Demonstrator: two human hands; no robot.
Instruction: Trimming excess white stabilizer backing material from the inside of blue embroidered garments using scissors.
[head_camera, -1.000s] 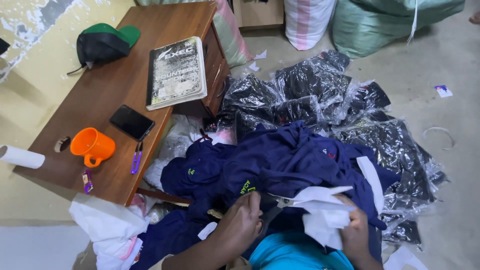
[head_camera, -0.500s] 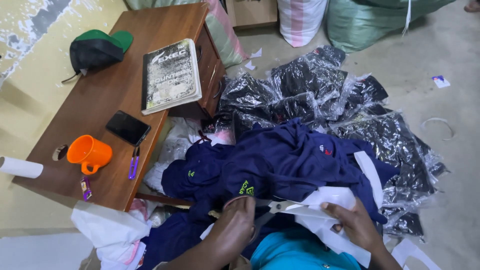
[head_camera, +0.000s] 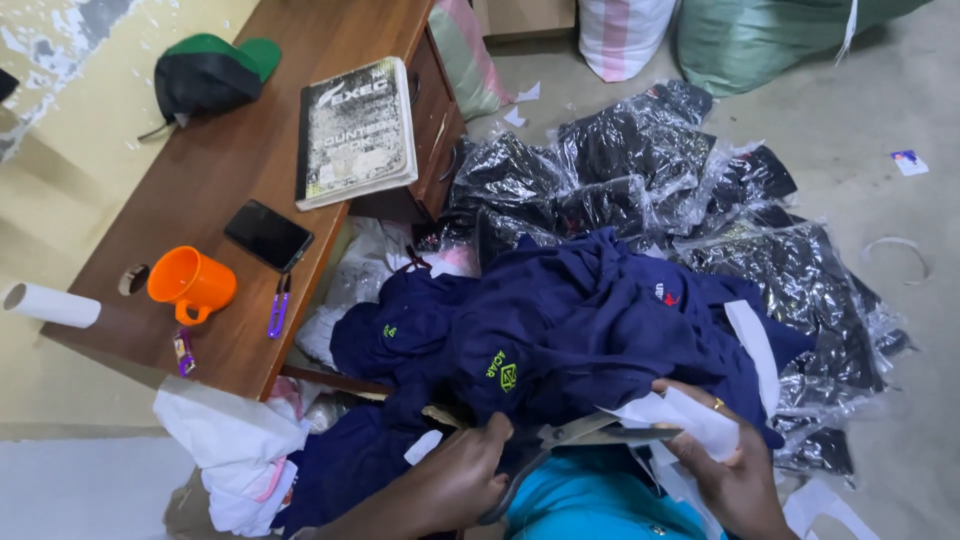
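1. Gripping the scissors (head_camera: 575, 437), my left hand (head_camera: 455, 485) is closing its grip around the handles.
2. I'm pinching the white strip (head_camera: 680, 415) with my right hand (head_camera: 735, 470), over the navy shirts (head_camera: 580, 320).
3. I'm keeping it taut for clean cutting.

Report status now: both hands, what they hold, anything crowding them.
Left hand shut on scissors. Right hand shut on white fabric piece, blades at its edge. Navy garments heaped close behind.

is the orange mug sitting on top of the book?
No, the orange mug stands on the bare wooden desk, well apart from the book, with a black phone lying between them.
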